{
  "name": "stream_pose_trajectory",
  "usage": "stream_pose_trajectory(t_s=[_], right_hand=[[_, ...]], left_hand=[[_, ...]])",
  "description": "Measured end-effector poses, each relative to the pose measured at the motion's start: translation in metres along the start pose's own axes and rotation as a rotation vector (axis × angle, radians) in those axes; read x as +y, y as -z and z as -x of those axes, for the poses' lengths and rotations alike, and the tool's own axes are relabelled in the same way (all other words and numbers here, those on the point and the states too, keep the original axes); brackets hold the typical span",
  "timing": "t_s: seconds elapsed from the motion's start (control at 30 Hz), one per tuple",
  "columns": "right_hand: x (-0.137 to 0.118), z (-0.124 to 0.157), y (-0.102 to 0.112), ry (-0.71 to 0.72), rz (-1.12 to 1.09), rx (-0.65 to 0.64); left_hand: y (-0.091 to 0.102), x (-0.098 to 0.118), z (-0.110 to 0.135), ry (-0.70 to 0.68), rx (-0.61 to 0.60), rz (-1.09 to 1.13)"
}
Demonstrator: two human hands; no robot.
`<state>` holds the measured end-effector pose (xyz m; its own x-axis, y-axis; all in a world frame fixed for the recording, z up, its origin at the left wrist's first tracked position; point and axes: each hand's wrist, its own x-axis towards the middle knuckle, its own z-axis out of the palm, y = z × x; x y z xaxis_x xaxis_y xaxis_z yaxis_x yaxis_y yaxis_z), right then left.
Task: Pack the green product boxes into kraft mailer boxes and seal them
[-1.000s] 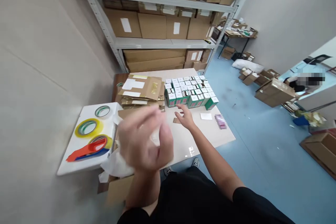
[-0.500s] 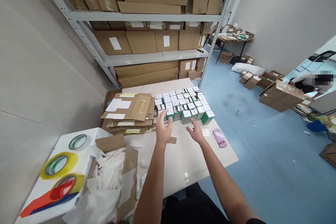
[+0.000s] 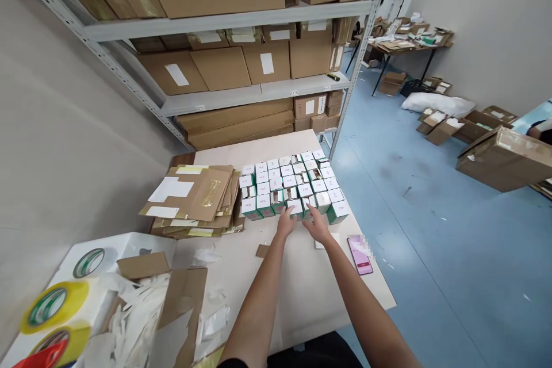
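Observation:
Small white-topped boxes with green sides (image 3: 288, 181) stand packed in several rows on the table. Some have loose or open flaps. At the front row, my left hand (image 3: 285, 223) has its fingertips against the near face of one small box (image 3: 295, 207), thumb and fingers apart. Close by on the right, my right hand (image 3: 317, 226) reaches the front of the neighbouring box with its fingers spread. Neither hand is wrapped round a box; the exact fingertip contact is partly hidden.
Flattened cardboard (image 3: 194, 192) is stacked left of the boxes. A phone (image 3: 360, 255) lies near the table's right edge. At lower left are tape rolls (image 3: 54, 306) and an open carton of white paper scraps (image 3: 179, 310). A metal shelf (image 3: 241, 98) with cartons stands behind.
My hands have come closer together and moved onto the front row. The box that stuck out at the front now sits nearer the row's line. The camera view has shifted.

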<state>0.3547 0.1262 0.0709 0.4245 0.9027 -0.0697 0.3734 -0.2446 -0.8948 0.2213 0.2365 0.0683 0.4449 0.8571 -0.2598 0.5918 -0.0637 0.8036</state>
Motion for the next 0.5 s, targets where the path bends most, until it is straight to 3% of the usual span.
stream_pose_trajectory(t_s=[0.13, 0.33, 0.5], right_hand=[[0.017, -0.007, -0.01, -0.044, -0.055, -0.075], [0.031, -0.025, -0.052, -0.053, -0.078, -0.176], [0.034, -0.03, -0.072, -0.08, -0.031, -0.096]], left_hand=[[-0.005, -0.02, -0.001, 0.013, 0.007, -0.018], [0.001, -0.033, 0.0, 0.035, 0.061, 0.066], [-0.002, -0.036, 0.0, 0.075, 0.096, 0.162]])
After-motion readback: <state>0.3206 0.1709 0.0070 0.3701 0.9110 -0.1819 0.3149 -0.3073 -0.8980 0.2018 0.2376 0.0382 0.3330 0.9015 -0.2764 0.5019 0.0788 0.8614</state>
